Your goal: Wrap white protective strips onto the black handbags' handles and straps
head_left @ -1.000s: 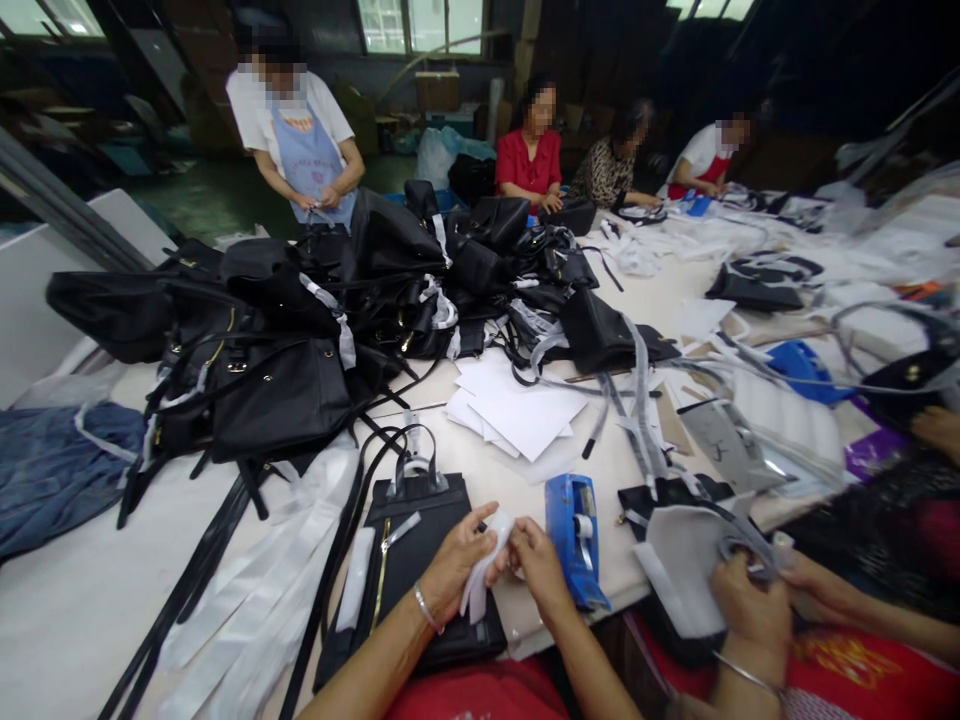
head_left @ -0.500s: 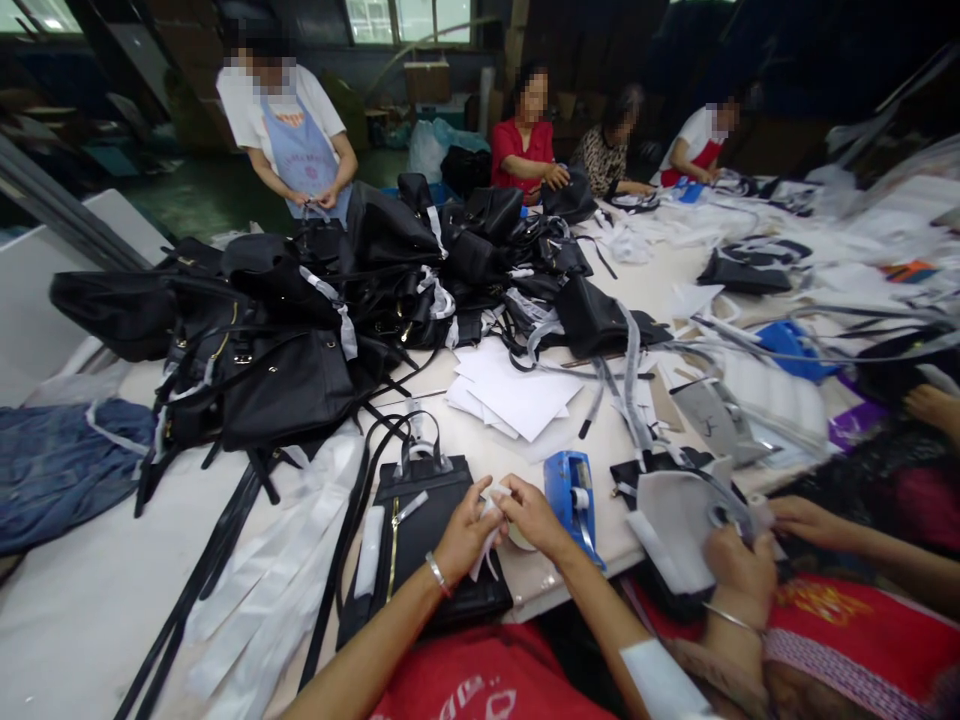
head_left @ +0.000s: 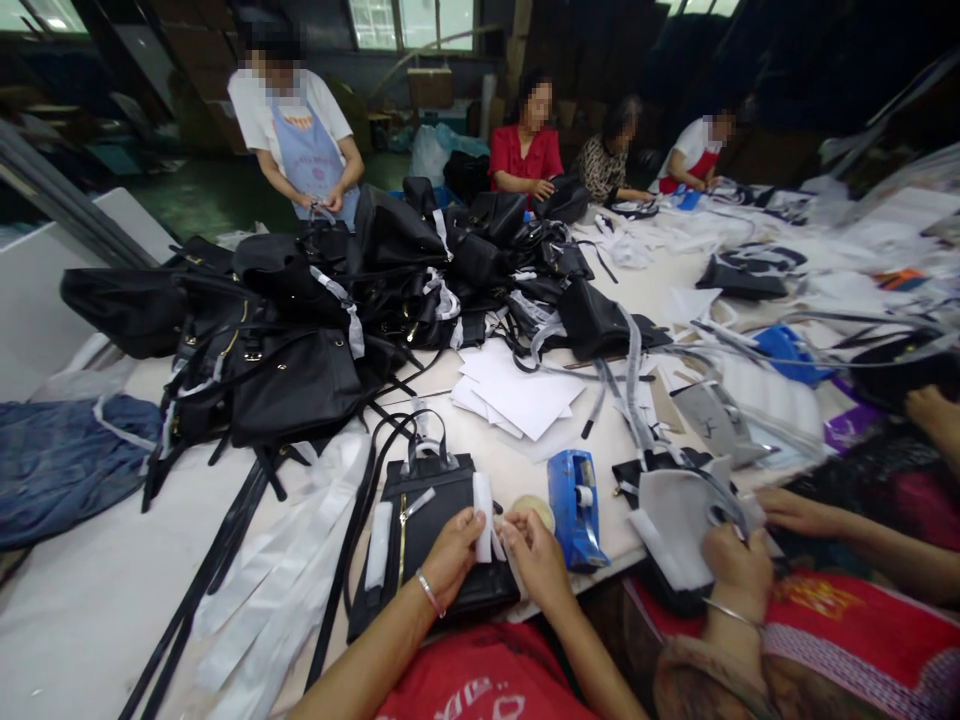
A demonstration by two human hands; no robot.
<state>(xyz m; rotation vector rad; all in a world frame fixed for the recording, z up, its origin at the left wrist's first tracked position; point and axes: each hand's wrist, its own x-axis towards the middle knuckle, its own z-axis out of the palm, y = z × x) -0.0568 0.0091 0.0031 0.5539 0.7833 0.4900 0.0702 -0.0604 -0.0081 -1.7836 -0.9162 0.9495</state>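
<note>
I'm pinching a white padded strip between the thumb and fingers of my left hand, and it's standing upright at the lower centre of the frame. My right hand is curling just beside it, around the strip's narrow loose end; I can't tell whether those fingertips are gripping. To do this well, I should be keeping the strip flat, pinching lightly near its edge and guiding the loose end without creasing it. Behind it, the black zip-front backpack is lying beneath my hands, its right edge partly hidden; whether the strip is touching it, I can't tell. Farther right, a tape roll and a blue tape dispenser are sitting close by. Compared with half a second ago, my hands are parting: then the strip was bunching between them; now it's showing its long face, and more of the tape roll is showing.
</note>
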